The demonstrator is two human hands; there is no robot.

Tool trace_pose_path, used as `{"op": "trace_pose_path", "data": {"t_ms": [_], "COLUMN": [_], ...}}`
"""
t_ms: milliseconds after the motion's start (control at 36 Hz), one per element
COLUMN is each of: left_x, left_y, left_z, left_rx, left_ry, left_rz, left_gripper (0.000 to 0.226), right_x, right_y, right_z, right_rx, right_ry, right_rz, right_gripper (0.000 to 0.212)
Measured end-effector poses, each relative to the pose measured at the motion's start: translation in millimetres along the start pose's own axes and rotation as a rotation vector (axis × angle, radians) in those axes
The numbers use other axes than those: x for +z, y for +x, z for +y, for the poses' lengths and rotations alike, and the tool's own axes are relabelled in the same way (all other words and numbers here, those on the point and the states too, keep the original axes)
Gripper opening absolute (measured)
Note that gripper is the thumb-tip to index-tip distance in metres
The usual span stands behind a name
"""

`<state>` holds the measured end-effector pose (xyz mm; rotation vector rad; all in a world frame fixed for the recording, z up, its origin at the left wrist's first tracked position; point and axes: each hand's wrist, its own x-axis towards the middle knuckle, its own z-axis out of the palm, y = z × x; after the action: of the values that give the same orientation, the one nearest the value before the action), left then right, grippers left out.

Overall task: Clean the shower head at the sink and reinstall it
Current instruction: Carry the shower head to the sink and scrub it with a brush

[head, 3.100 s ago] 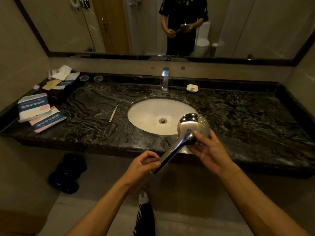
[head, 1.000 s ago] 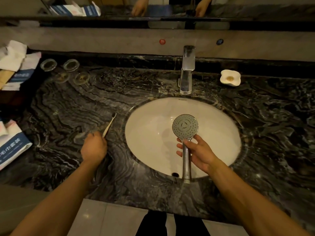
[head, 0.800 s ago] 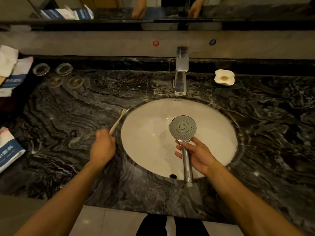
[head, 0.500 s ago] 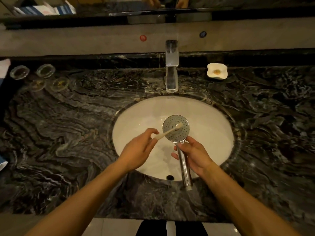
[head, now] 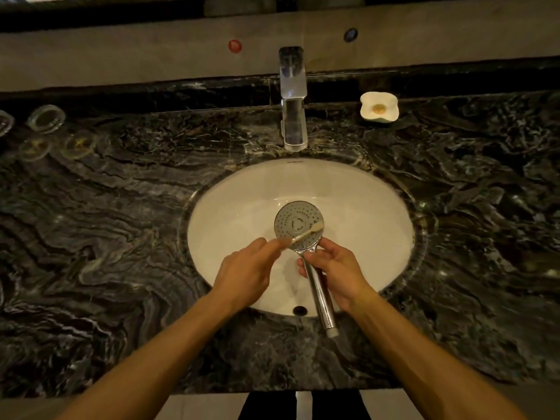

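Observation:
A chrome shower head [head: 295,221] with a round, dotted spray face is held face-up over the white oval sink [head: 363,201]. My right hand [head: 336,268] grips its handle just below the head; the handle's end points toward me over the counter edge. My left hand [head: 245,271] holds a pale toothbrush [head: 306,233], whose bristle end lies across the lower right of the spray face.
A chrome tap [head: 292,98] stands behind the sink on the black marbled counter [head: 106,237]. A white soap dish [head: 378,106] sits at the back right. Several clear glass coasters [head: 45,118] lie at the back left. The overflow hole [head: 300,310] is at the sink's near wall.
My left hand picked the toothbrush off the counter left of the sink and brought it onto the spray face. The right hand turned the shower head face-up over the basin.

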<state>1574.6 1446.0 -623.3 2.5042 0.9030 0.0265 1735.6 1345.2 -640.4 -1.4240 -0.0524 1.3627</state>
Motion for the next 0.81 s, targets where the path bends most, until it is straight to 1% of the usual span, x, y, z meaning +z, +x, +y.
{"op": "trace_pose_path", "data": {"t_ms": [56, 139, 167, 250, 278, 333, 389, 417, 500, 528, 556, 611, 639, 722, 750, 806], "left_x": [-2.8, -10.9, -12.4, -13.5, -14.3, -17.5, -19.4, -19.7, -16.2, -16.1, -16.4, -16.5, -15.7, -12.1, -13.0, -15.0], "left_y": [1.8, 11.9, 12.8, 6.2, 4.1, 7.3, 11.6, 11.3, -0.2, -2.1, -1.0, 4.8, 6.8, 0.2, -1.8, 2.3], "left_z": [-2.4, -9.2, -10.5, -6.4, -5.8, -10.1, -16.2, -15.8, -3.9, -2.4, -4.9, -13.5, -16.3, -8.9, -6.9, -13.1], "left_rx": [-0.006, -0.127, -0.129, -0.004, 0.014, -0.062, -0.155, -0.147, 0.007, 0.014, -0.024, -0.15, -0.17, -0.039, -0.027, -0.128], "left_ry": [0.039, 0.034, 0.021, 0.064, 0.086, 0.092, 0.038, 0.022, 0.068, 0.086, 0.091, 0.027, -0.003, 0.023, 0.032, 0.013], "left_rz": [0.02, 0.07, 0.061, -0.028, -0.037, -0.002, 0.061, 0.054, -0.066, -0.065, -0.04, 0.053, 0.074, 0.0, 0.001, 0.052], "left_gripper": [0.035, 0.033, 0.031, 0.03, 0.03, 0.031, 0.03, 0.03, 0.029, 0.03, 0.03, 0.03, 0.03, 0.029, 0.03, 0.029], "right_x": [-0.2, 0.5, 1.2, 1.9, 1.4, 1.0, 2.5, 3.7, 6.2, 6.0, 5.8, 5.5, 5.4, 4.5, 3.8, 3.0], "right_y": [-0.4, -2.0, -2.6, -4.3, -4.5, -5.1, -6.3, -7.3, -9.1, -8.8, -8.5, -7.6, -6.9, -6.2, -6.1, -7.1], "right_z": [-0.9, -1.0, -0.9, -1.1, -0.5, 1.8, 4.1, 4.6, 4.3, 4.2, 4.1, 4.4, 4.8, 5.5, 5.2, 4.4], "right_rx": [0.001, 0.002, 0.002, 0.006, 0.008, 0.02, 0.029, 0.032, 0.039, 0.04, 0.041, 0.044, 0.047, 0.048, 0.047, 0.043], "right_ry": [0.006, -0.02, -0.021, -0.007, -0.004, -0.006, -0.001, 0.005, 0.031, 0.041, 0.047, 0.05, 0.048, 0.05, 0.05, 0.043], "right_rz": [-0.002, -0.006, -0.006, -0.002, 0.001, 0.005, 0.001, -0.004, 0.0, 0.004, 0.004, 0.008, 0.011, 0.025, 0.026, 0.024], "right_gripper": [0.033, 0.036, 0.036, 0.032, 0.032, 0.036, 0.039, 0.038, 0.03, 0.029, 0.029, 0.031, 0.032, 0.036, 0.037, 0.038]}}
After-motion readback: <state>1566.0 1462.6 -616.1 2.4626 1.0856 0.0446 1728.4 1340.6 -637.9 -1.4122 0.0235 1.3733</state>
